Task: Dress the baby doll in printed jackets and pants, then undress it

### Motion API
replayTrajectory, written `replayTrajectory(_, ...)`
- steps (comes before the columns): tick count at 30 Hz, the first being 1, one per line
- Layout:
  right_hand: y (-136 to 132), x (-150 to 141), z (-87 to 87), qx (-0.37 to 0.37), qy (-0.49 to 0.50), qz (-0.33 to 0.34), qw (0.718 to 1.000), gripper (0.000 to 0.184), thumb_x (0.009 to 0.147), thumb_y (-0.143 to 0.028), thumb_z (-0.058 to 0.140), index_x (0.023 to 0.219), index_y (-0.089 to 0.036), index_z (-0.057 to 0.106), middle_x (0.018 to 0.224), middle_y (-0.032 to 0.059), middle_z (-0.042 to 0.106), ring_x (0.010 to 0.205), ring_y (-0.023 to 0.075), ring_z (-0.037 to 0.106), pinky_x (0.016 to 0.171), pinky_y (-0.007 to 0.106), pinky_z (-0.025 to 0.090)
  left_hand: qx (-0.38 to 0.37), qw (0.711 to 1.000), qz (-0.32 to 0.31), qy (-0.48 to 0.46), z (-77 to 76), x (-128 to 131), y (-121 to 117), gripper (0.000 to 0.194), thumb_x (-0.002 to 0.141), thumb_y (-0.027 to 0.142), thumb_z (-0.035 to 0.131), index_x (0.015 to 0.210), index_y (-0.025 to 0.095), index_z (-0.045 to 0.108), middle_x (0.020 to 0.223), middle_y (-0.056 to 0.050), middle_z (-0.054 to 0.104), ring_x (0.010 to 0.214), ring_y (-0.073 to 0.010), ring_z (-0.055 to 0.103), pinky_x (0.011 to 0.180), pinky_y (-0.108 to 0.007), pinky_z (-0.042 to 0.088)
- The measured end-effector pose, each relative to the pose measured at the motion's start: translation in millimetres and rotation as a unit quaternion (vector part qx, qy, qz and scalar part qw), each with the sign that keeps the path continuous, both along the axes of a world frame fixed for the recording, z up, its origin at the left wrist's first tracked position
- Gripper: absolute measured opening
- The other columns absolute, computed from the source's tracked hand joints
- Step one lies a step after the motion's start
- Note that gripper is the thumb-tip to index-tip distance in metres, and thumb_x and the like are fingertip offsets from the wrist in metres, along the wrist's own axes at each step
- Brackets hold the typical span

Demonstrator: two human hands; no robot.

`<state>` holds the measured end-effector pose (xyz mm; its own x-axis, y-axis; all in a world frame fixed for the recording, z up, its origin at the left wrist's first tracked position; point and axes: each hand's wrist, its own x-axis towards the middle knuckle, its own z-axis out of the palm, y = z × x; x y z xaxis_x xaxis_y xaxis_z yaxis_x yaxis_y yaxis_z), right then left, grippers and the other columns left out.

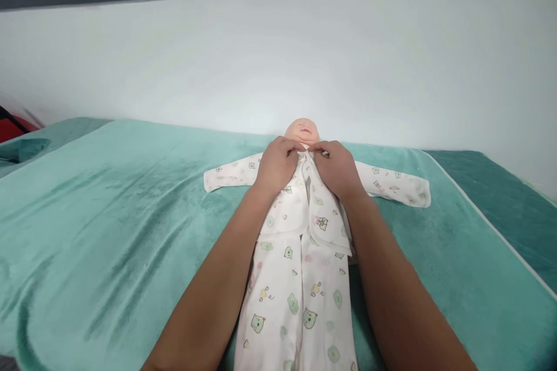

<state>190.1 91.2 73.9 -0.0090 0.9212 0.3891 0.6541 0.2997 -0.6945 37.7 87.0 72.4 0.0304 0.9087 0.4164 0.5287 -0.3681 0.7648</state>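
I am pinching the neckline of a white, animal-printed cloth jacket (285,214) with my left hand (281,165) and right hand (335,167), thumbs and fingertips nearly closed on its edges. The jacket is lying just nearer than the smooth pink head of a doll (303,131), sleeves spreading left and right. Matching white trousers (282,278) are stretching toward the near side, over a teal plush blanket (117,214).
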Motion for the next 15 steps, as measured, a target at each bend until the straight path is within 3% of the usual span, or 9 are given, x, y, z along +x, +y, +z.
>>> replayTrajectory(4,-19.9,-4.3,-1.4,0.029,0.047,0.0,0.998,0.022,0.087,-0.026,0.053,0.099,-0.02,0.071,0.108,0.0097,0.067,0.096,0.023,0.062,0.094,0.041,0.047,0.02,0.998,-0.008,0.063,-3.1,-2.6,-7.1,0.036,0.09,0.013,0.042,0.102,0.022,0.074,0.115,-0.006,0.068,0.117,-0.0219,0.057,0.107,-0.037,0.043)
replayTrajectory(7,-38.3,-4.7,-6.5,0.037,0.085,0.039,0.995,0.026,0.089,-0.033,0.054,0.108,-0.021,0.069,0.117,0.0088,0.068,0.111,0.0248,0.06,0.103,0.043,0.044,0.021,0.993,-0.012,0.113,-6.4,-4.5,-14.3,0.042,0.094,0.016,0.038,0.118,0.024,0.07,0.132,-0.004,0.063,0.125,-0.0228,0.052,0.111,-0.04,0.041)
replayTrajectory(10,-55.0,-2.5,-13.1,0.0,0.095,0.072,0.993,0.04,0.087,-0.038,0.059,0.124,-0.023,0.064,0.135,0.0081,0.061,0.13,0.026,0.051,0.115,0.046,0.035,0.008,0.985,-0.027,0.171,-7.7,-6.2,-21.4,0.048,0.097,0.022,0.035,0.139,0.025,0.057,0.152,-0.004,0.049,0.136,-0.0266,0.044,0.114,-0.047,0.037)
replayTrajectory(15,-69.2,-0.1,-19.9,-0.038,0.113,0.067,0.991,0.049,0.088,-0.034,0.056,0.136,-0.024,0.058,0.15,0.0055,0.051,0.142,0.0238,0.042,0.122,0.044,0.028,-0.032,0.978,-0.025,0.202,-5.3,-6.6,-22.6,0.05,0.099,0.027,0.03,0.145,0.025,0.05,0.157,-0.006,0.043,0.141,-0.0296,0.039,0.114,-0.052,0.035)
